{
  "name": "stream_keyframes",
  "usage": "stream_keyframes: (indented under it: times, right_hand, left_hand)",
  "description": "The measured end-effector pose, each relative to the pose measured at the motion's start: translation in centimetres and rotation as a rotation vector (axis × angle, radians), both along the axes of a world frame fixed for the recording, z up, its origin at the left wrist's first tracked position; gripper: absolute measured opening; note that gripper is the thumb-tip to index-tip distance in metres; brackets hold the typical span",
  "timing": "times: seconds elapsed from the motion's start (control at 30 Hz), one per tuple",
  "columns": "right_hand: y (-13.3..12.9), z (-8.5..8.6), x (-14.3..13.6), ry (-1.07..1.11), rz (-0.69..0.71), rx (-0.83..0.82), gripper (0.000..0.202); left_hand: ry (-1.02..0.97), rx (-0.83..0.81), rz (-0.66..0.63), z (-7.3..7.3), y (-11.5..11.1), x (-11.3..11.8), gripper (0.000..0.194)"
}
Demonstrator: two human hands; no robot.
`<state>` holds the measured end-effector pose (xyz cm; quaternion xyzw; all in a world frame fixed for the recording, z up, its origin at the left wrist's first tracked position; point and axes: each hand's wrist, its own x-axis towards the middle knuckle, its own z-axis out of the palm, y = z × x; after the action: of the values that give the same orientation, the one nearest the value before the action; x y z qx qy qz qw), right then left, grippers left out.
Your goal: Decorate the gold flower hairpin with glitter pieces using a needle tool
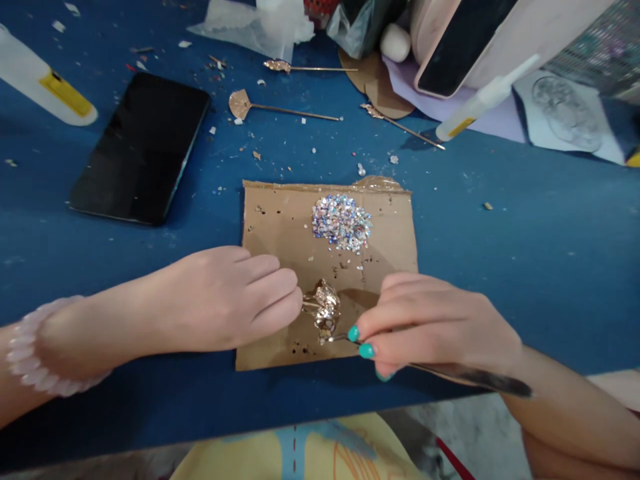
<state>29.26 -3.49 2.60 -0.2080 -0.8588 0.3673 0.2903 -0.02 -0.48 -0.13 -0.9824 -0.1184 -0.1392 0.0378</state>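
Note:
My left hand (235,297) is closed around the stem of a gold metal hairpin, its fingertips turned out of sight. The flower-shaped head of the hairpin (325,308) sticks out to the right of the fist, above a piece of cardboard (280,243). Between thumb and fingers, my right hand (425,327) pinches a pair of tweezers (470,377). The tweezers' tips meet the lower edge of the flower head; whether they hold a stone is too small to tell. A pile of small shiny rhinestones (341,222) lies on the cardboard's upper part.
A black phone (143,147) lies at left, near a white glue bottle (50,80). Behind the cardboard are several more gold hairpins (290,112). Another white bottle (480,103) stands at back right by papers (565,110). Small scraps dot the blue table (500,267).

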Motion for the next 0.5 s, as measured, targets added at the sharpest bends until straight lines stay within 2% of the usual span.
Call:
stream_keyframes:
  times: [0.5]
  right_hand:
    - [-0.07,-0.25,-0.16,-0.001,0.024,0.004,0.014]
  left_hand:
    - [-0.011,-0.013,-0.004,-0.03,0.02,0.01,0.021]
